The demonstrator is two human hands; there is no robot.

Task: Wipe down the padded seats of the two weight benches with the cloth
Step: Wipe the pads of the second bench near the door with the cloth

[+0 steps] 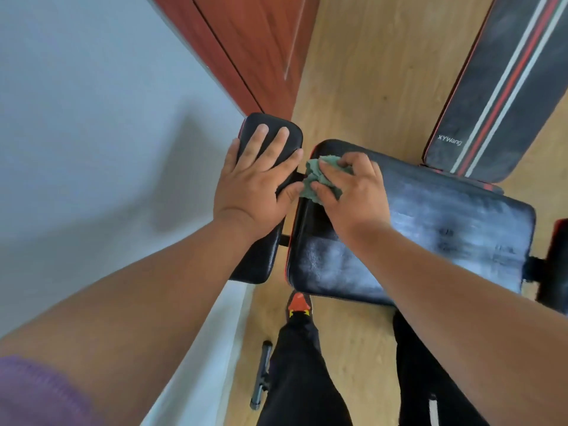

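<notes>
Fingers of the right hand (350, 192) are curled around a crumpled green cloth (319, 179), pressing it onto the far left corner of the black seat pad (430, 229). Left hand (255, 182) lies flat, fingers straight and spread, on a smaller black pad (264, 247) just beside the seat, across a narrow gap. Seat surface shows pale, streaky dust over most of its middle and right portion. A second bench pad (504, 87), black with red and white stripes and dusty too, lies beyond on the wood floor (368, 72). Below, dark trouser legs (301, 379) and one orange-toed shoe (299, 302) are visible.
</notes>
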